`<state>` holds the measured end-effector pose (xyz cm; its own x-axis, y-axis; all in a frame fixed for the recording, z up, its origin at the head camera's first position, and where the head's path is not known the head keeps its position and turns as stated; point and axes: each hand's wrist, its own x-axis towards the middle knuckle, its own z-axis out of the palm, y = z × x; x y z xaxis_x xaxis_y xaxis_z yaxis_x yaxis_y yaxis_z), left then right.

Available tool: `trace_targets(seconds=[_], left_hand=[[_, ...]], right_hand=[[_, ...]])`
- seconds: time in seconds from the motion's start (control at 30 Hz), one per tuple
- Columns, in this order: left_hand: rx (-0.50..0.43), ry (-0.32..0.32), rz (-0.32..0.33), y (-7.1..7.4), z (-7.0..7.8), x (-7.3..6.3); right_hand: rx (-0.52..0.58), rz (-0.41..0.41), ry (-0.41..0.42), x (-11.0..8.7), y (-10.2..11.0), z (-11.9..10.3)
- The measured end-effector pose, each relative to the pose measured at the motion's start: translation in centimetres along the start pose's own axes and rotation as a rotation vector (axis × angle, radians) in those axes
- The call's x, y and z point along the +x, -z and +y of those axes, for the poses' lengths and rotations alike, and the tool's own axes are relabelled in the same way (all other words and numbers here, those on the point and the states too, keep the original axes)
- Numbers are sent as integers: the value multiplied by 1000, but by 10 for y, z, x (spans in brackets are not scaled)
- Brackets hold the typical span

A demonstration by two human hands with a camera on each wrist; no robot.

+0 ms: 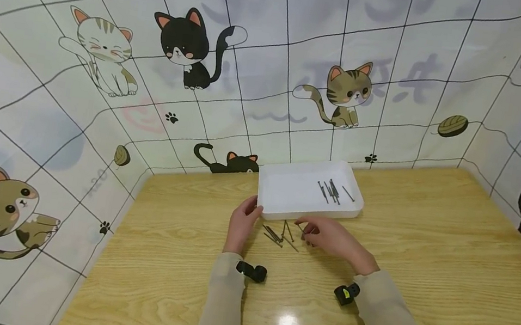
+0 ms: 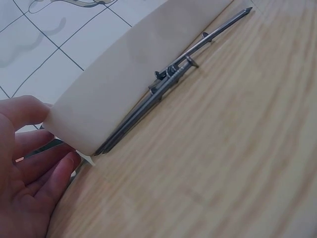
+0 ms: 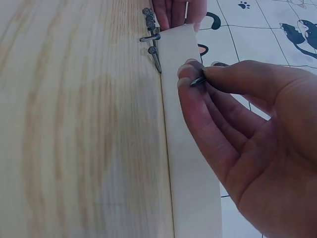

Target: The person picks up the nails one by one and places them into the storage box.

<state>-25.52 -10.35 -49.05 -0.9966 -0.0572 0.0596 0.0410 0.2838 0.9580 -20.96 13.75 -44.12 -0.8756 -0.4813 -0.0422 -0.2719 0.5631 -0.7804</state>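
Note:
A shallow white tray [image 1: 305, 216] stands on the table, with several nails [image 1: 331, 191] lying in its right half. My left hand [image 1: 241, 223] grips the tray's near left corner, thumb at the front wall and fingers along the side. Between thumb and fingertips, my right hand [image 1: 331, 239] pinches a nail [image 3: 198, 81], just in front of the tray's near wall. More loose nails [image 2: 143, 106] lie in a small heap on the wood along that wall, between my two hands. Most of the held nail is hidden by the fingers.
The wooden table [image 1: 165, 282] carries the tray near its back edge. Behind and beside it hangs a white sheet [image 1: 262, 75] with cat drawings and grid lines. Each wrist wears a small black camera [image 1: 253, 272] on a strap.

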Motion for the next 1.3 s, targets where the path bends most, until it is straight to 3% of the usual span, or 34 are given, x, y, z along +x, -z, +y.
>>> trace_targets(seconds=[0.17, 0.43, 0.6, 0.83, 1.07, 1.3], left_hand=[[5, -4, 5, 0, 1, 1], [10, -2, 15, 1, -3, 2], [6, 3, 17, 2, -6, 1], [-5, 11, 17, 3, -8, 1], [1, 7, 19, 1, -4, 2], [-14, -10, 16, 0, -4, 4]], right_hand=[[-5, 52, 6, 4, 3, -1], [-90, 233, 39, 18, 18, -8], [-101, 303, 45, 30, 31, -4], [-25, 289, -4, 50, 50, 15], [-127, 277, -80, 68, 61, 27], [-125, 235, -161, 82, 64, 29]])
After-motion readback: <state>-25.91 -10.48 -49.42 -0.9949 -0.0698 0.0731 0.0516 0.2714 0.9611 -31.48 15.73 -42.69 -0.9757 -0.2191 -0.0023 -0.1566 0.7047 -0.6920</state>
